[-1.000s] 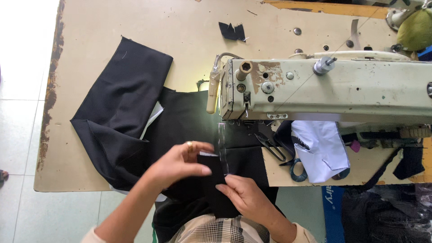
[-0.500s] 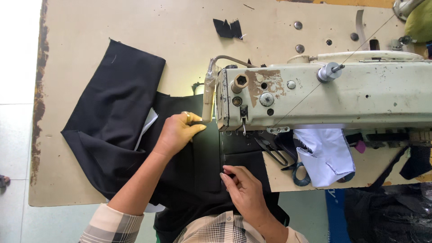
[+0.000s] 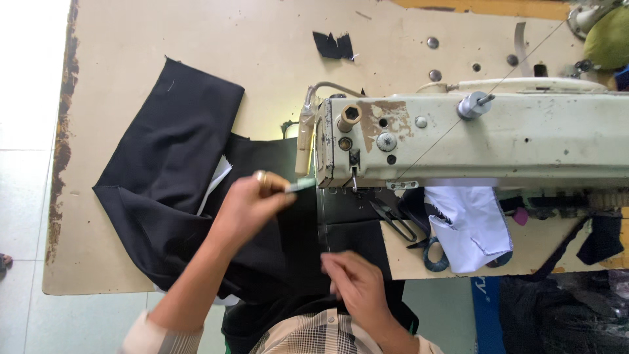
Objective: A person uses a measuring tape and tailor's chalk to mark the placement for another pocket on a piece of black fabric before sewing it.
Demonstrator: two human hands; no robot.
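Black fabric (image 3: 177, 164) — left hand (image 3: 252, 203) pinches a pale tool, seemingly; right hand (image 3: 354, 282) curled, pressing its seam.

Beyond the work: small black fabric scrap (image 3: 334, 44) lay near the far edge of the worn beige table (image 3: 131, 39). Black-handled scissors (image 3: 400, 226) rested beside a white fabric piece (image 3: 473, 226) under the machine arm. Green rounded object (image 3: 608, 42) sat at the far right corner. Pale tiled floor (image 3: 19, 196) showed at left.
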